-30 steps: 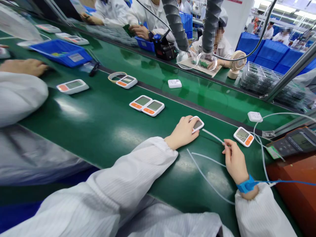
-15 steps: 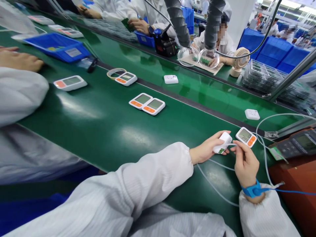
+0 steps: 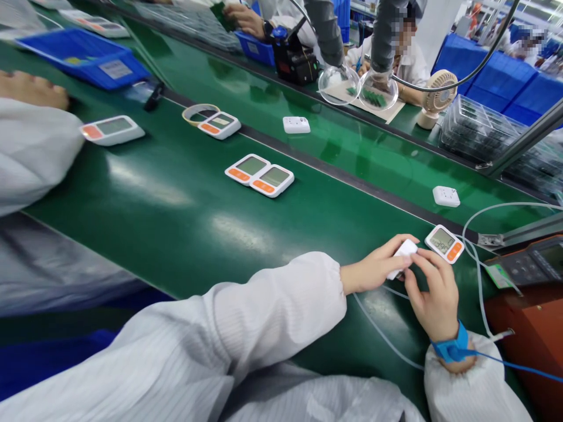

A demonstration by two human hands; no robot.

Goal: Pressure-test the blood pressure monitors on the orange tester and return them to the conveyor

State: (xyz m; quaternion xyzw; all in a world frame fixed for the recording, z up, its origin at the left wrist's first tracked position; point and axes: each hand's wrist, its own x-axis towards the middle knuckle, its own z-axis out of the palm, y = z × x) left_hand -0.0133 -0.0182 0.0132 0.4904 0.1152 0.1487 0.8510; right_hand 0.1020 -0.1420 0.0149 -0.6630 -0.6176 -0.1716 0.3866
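My left hand (image 3: 380, 264) is wrapped round a small white monitor (image 3: 402, 258), held on edge so its screen is hidden. Thumb and fingertips of my right hand (image 3: 435, 287) press on the same monitor from the right. A blue wrist strap (image 3: 453, 346) with a cord circles my right wrist. Just beyond the hands lies another monitor (image 3: 445, 243), face up, with digits on its screen and orange buttons. A clear tube (image 3: 387, 337) runs over the green bench below the hands; whether its end meets the held monitor is hidden.
Two monitors (image 3: 259, 174) lie side by side mid-bench, with others further left near a blue tray (image 3: 88, 58). White units (image 3: 446, 196) rest face down beyond the dark strip. An orange-brown box (image 3: 528, 310) and a meter stand right. A co-worker's hand (image 3: 33, 91) rests left.
My right fingers, earlier pinching the clear tube at the monitor, now press on the monitor itself. The monitor has turned in my left hand, and its green part no longer shows. The view has shifted slightly.
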